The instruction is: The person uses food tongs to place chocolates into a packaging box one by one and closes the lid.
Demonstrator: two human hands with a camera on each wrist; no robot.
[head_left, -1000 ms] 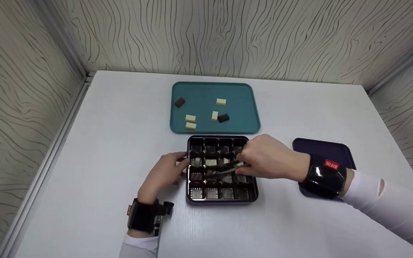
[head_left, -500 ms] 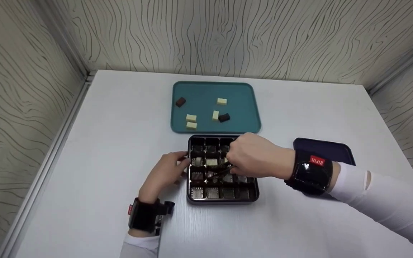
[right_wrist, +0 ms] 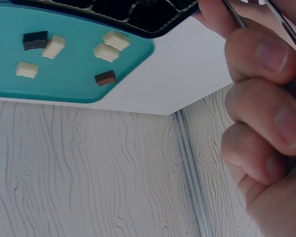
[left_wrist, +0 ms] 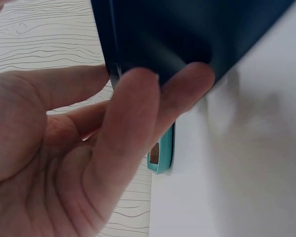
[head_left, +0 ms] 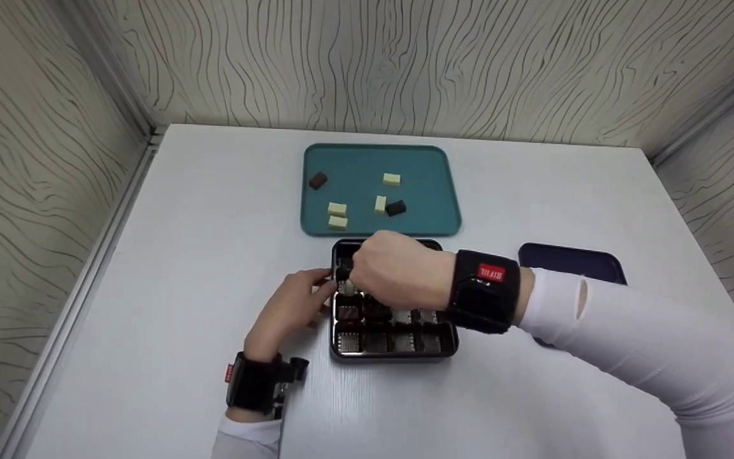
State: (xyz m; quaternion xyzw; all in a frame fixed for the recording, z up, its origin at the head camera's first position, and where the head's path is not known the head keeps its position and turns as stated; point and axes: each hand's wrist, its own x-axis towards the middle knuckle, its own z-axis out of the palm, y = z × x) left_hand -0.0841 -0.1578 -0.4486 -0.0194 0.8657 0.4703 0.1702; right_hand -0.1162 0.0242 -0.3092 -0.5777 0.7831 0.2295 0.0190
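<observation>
Leftward over the divided box [head_left: 392, 358] the right hand [head_left: 399, 271] has been moved, and several of the far compartments are covered by it. Slender tweezers [right_wrist: 287, 27] are held by its curled fingers, their two arms seen spread in the right wrist view; their tips are hidden, so whether anything is pinched cannot be told. By the loosely extended fingers of the left hand [head_left: 295, 312] the box's left wall is touched. Near the far left of the grid a pale block [head_left: 349, 289] is seen in its compartment, though its tilt cannot be made out. It could be knocked askew or flicked over a divider if the tips are closed off-centre, since the view is blocked by the fist. The box could also be skidded across the smooth desk [head_left: 176, 255] if the walls are pushed harder than the left hand braces. Compared with the earlier frame, the left hand is unshifted, and on the far teal tray [head_left: 431, 220] four pale, one brown [head_left: 318, 181] and one black block [head_left: 395, 208] are left undisturbed.
</observation>
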